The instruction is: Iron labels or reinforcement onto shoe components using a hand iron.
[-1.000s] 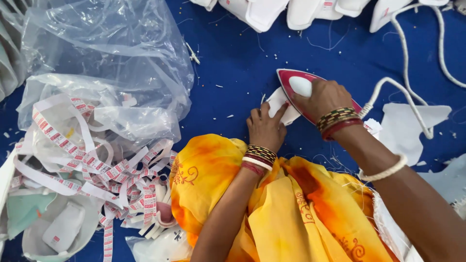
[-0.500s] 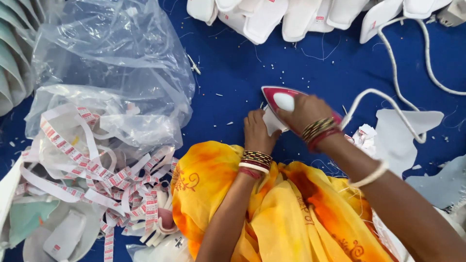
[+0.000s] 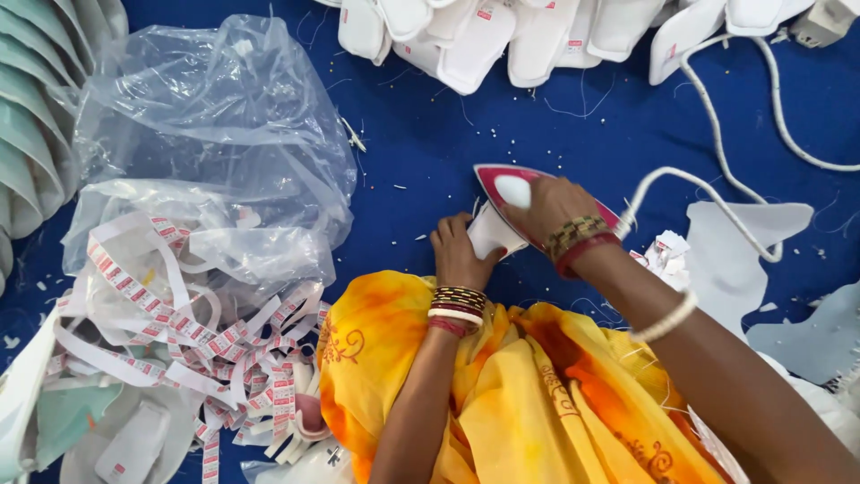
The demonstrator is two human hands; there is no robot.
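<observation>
Right hand [image 3: 548, 208] grips red-white iron [image 3: 518, 193] mid-scene on blue cloth [image 3: 421, 134]; left hand [image 3: 459, 255] fingers flat on white piece [image 3: 491, 235] beside it. Clear plastic bag [image 3: 206, 134] far left, red-white label strips [image 3: 179, 332] near left.

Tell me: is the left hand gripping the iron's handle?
No, the right hand grips the iron; the left hand presses the white fabric piece beside it.
</observation>
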